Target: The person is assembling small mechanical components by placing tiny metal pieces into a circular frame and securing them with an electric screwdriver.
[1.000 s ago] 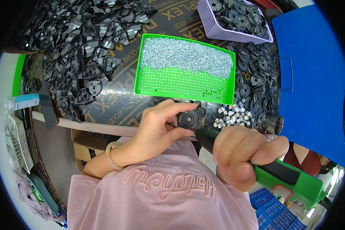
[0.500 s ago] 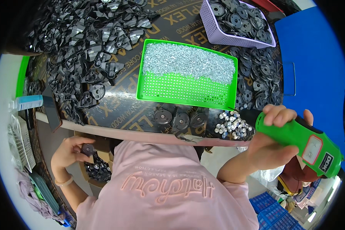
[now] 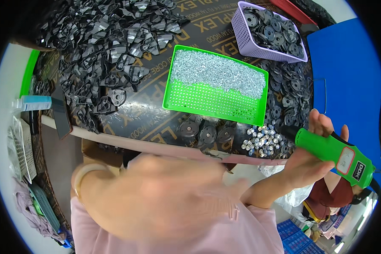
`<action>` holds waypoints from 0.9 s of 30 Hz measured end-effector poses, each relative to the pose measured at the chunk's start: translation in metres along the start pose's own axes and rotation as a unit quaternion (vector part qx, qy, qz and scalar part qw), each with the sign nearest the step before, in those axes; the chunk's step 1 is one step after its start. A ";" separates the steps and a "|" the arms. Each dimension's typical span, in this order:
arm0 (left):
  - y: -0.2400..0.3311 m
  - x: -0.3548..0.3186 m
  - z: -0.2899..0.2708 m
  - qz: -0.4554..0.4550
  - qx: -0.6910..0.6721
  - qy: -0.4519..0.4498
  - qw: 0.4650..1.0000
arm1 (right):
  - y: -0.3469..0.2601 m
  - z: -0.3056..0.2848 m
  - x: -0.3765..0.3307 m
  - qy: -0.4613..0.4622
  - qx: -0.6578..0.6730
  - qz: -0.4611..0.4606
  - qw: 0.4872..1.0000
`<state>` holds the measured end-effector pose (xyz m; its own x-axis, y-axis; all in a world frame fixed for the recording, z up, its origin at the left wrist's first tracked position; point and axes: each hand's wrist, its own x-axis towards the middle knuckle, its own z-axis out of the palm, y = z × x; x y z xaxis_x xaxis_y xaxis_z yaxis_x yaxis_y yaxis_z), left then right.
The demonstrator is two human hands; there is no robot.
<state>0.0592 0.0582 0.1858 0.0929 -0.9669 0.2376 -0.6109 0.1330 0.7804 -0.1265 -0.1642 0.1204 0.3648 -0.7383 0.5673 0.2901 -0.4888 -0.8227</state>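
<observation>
Smeared by motion, my left hand [image 3: 169,190] crosses in front of my chest below the table edge; its fingers and anything in them cannot be made out. My right hand [image 3: 300,169] holds a green electric screwdriver [image 3: 319,146] at the table's right front, its black nose pointing left. Several fingers stand partly away from the tool's body. Beside the nose lies a heap of small silver round metal parts [image 3: 264,142]. Along the front edge sit three black round-plated parts [image 3: 208,134]. Behind them is a green perforated tray [image 3: 213,115] with many small silver screws [image 3: 218,70].
A large heap of black angular plastic parts [image 3: 114,42] covers the table's left. A lilac basket [image 3: 266,55] full of black discs stands at the back right, with loose black discs [image 3: 290,93] before it. An open cardboard box [image 3: 98,157] is below the edge. A bottle [image 3: 36,103] lies left.
My left hand has swept up and right from beside the box, where it held a small dark square part. My right fingers have loosened on the screwdriver. The view has shifted slightly.
</observation>
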 end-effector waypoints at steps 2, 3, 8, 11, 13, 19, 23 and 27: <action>0.025 0.021 0.014 0.019 -0.008 0.042 0.999 | 0.004 -0.001 -0.003 -0.013 0.004 0.012 1.000; 0.030 0.032 0.009 0.027 -0.016 0.033 0.999 | -0.001 -0.007 -0.005 -0.009 -0.014 0.024 1.000; 0.051 0.057 0.005 0.219 -0.013 -0.142 0.965 | -0.007 -0.011 -0.006 0.018 -0.027 0.007 0.999; 0.060 0.067 0.025 0.332 0.083 -0.079 0.936 | -0.002 -0.015 -0.004 0.033 -0.016 0.008 0.999; 0.065 0.073 0.041 0.399 0.153 -0.034 0.903 | 0.001 -0.015 -0.004 0.041 -0.009 0.008 0.999; 0.085 0.066 0.078 0.515 0.343 0.092 0.780 | 0.000 -0.013 -0.006 0.016 -0.003 0.002 1.000; 0.123 0.030 0.139 0.506 0.380 0.092 0.769 | -0.013 -0.024 -0.012 0.030 -0.008 -0.001 1.000; 0.122 -0.006 0.160 0.351 0.459 0.013 0.816 | -0.006 -0.021 -0.014 0.048 -0.005 0.011 0.999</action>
<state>-0.1421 0.0454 0.1870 -0.5235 -0.7166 0.4608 -0.8515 0.4220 -0.3111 -0.1516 -0.1609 0.1168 0.2835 -0.7902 0.5433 0.2745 -0.4759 -0.8355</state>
